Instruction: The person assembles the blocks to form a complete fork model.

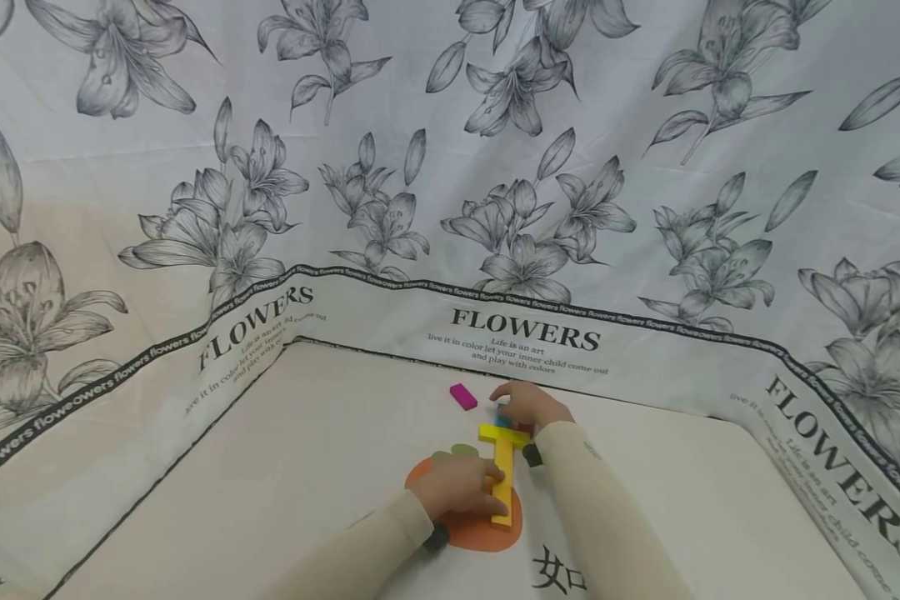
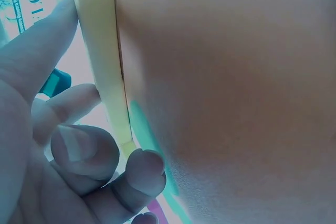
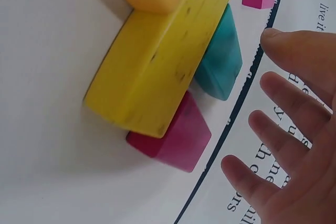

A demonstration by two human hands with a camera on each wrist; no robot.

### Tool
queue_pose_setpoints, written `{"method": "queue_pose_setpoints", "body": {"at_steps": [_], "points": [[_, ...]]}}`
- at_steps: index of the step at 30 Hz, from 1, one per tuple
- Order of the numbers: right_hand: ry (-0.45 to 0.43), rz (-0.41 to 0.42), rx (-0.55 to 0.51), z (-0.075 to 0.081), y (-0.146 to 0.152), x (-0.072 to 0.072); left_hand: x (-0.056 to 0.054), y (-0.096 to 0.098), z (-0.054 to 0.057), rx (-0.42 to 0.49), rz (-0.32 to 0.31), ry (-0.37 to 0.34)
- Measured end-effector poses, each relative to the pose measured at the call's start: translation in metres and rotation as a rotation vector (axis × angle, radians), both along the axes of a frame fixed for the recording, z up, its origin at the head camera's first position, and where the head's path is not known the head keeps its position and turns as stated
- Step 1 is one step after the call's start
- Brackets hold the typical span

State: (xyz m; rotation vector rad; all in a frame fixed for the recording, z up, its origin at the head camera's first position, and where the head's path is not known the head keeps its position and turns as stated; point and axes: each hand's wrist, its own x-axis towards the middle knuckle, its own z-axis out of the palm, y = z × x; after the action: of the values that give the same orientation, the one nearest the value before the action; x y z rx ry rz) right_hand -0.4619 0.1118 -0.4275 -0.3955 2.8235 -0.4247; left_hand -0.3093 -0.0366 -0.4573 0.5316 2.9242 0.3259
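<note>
On the white cloth, a long orange-yellow block [image 1: 503, 492] runs up to a shorter yellow block [image 1: 487, 432], together making a T. My left hand [image 1: 457, 486] lies at the long block's left side, thumb and forefinger touching it, the other fingers bent. Behind the crossbar, a teal block [image 3: 220, 59] and a dark pink block [image 3: 185, 135] stand against its far side. The right hand [image 1: 528, 406] hovers around these two, its fingers [image 3: 281, 135] spread and apart from them in the right wrist view, holding nothing.
A magenta block [image 1: 462, 397] lies alone to the left of the right hand. Beneath the left hand is an orange print [image 1: 480, 537] with green leaves. Flower-printed curtain [image 1: 525, 275] hangs around the back and sides of the surface. Black printed characters [image 1: 558, 571] mark the front.
</note>
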Motion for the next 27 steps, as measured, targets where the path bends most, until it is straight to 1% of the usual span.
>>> {"method": "queue_pose_setpoints", "body": {"at_steps": [6, 9, 13, 16, 19, 23, 27], "points": [[0.021, 0.033, -0.023, 0.004, -0.009, 0.001, 0.002, -0.002, 0.004, 0.017, -0.018, -0.02], [0.036, 0.051, -0.03, 0.005, -0.013, 0.002, 0.001, -0.003, 0.003, 0.021, -0.029, -0.019], [0.054, 0.071, -0.048, 0.007, -0.018, 0.002, -0.001, -0.004, 0.001, 0.004, -0.026, -0.008], [0.064, 0.099, -0.042, 0.007, -0.022, 0.0, -0.002, -0.005, -0.001, -0.006, -0.023, 0.0], [0.04, 0.104, -0.055, 0.006, -0.025, -0.002, -0.003, -0.006, -0.002, -0.007, -0.029, 0.009], [0.039, 0.117, -0.057, 0.002, -0.029, -0.005, -0.003, -0.007, -0.004, 0.001, -0.036, 0.016], [0.088, 0.169, -0.012, -0.002, -0.035, -0.009, -0.003, -0.007, -0.004, 0.0, -0.047, 0.032]]}}
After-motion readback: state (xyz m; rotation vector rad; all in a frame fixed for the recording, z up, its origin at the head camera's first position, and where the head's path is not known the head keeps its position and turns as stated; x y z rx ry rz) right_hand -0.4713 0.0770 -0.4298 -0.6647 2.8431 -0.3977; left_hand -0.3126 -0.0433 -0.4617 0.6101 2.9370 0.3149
